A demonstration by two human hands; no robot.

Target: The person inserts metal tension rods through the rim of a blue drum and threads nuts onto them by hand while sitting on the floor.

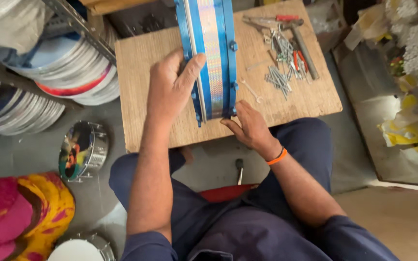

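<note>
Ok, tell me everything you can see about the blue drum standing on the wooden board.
The blue drum stands on its edge on the wooden board, its side facing the camera. Two blue hoops flank a shiny rainbow-patterned band around the shell, with a thin silver rim on the left. Small blue lugs and bolts sit along the right hoop. Its top runs out of the picture. The left hand grips the left rim, thumb over the hoop; the right hand touches its lower right edge.
</note>
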